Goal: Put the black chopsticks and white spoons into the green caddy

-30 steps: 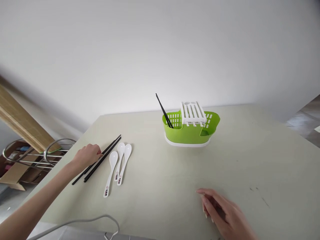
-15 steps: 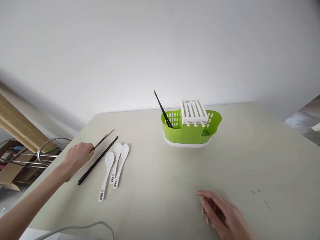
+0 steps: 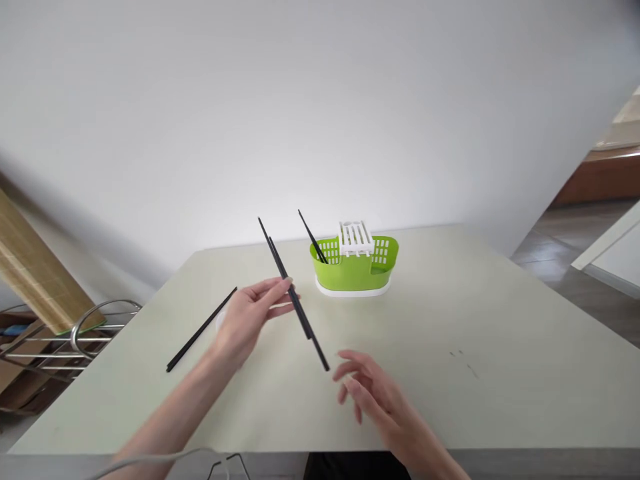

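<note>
My left hand [image 3: 257,307] pinches a pair of black chopsticks [image 3: 299,308] between thumb and fingers, raised over the table and slanting down to the right, with uneven ends. Close to their lower tips, my right hand [image 3: 373,393] is open, fingers curved and apart, touching nothing. Behind stands a green basket [image 3: 350,275] with a white base and a white slotted rack [image 3: 355,238] on top. Another pair of chopsticks [image 3: 312,235] leans in its left compartment. More black chopsticks [image 3: 201,329] lie on the table left of my left hand, which hides nearly all of the white spoons.
A pale table [image 3: 420,333] stands against a white wall. To the left are a metal rack [image 3: 80,337] and a tan board [image 3: 45,263]. A grey cable [image 3: 165,457] crosses the table's front edge.
My left hand has lifted the chopsticks off the table and carried them right, toward the middle. My right hand has moved left and its fingers have spread. The view has shifted.
</note>
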A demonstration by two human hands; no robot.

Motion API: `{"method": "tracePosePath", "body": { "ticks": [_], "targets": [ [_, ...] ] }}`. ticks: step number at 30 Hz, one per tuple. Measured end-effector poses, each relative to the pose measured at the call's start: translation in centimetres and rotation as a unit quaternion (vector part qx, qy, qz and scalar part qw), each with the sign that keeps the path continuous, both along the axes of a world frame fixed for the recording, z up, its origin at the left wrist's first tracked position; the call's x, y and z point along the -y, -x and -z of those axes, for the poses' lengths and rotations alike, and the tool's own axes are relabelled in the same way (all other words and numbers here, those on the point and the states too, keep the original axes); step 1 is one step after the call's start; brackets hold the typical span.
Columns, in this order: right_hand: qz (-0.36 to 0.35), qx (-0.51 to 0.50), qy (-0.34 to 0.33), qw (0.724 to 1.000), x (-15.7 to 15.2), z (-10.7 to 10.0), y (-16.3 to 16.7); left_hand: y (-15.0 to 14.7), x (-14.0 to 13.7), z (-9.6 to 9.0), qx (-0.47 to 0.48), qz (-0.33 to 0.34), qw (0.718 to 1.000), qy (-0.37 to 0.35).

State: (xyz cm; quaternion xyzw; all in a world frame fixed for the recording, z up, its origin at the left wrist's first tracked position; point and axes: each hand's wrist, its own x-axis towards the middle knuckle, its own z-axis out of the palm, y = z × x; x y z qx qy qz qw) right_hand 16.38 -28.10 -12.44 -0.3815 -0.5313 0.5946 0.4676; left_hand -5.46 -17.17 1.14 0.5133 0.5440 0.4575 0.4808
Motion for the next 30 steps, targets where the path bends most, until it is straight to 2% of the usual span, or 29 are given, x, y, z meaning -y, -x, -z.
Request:
{"method": "tracePosePath", "body": {
  "ticks": [2, 5, 11, 19, 23, 26, 30],
  "targets": [
    [0.016, -0.074, 0.003, 0.997, -0.2, -1.6, 1.5, -2.0, 0.4, 1.2, 0.057, 0.008, 0.998, 0.02],
    [0.054, -0.111, 0.028, 0.992, -0.8, -3.4, 2.6, -4.0, 1.4, 2.4, 0.104, 0.011, 0.994, 0.018],
    [0.198, -0.119, 0.076, 0.97, -1.0, -3.8, 2.0, -5.9, 3.7, 2.9, 0.123, 0.056, 0.99, 0.039],
    [0.228, -0.059, 0.04, 0.971, -0.1, -2.7, 1.5, -7.3, 5.8, 3.5, 0.122, 0.099, 0.985, 0.071],
    [0.22, -0.017, 0.026, 0.975, 0.3, -2.5, 1.3, -7.5, 6.3, 4.1, 0.118, 0.104, 0.984, 0.088],
    [0.205, 0.012, 0.012, 0.979, 0.6, -2.5, 0.8, -6.7, 5.7, 3.7, 0.081, 0.108, 0.987, 0.087],
    [0.196, 0.045, -0.009, 0.98, 0.5, -2.7, 0.1, -4.7, 4.0, 2.2, 0.036, 0.088, 0.994, 0.047]
  ]
}}
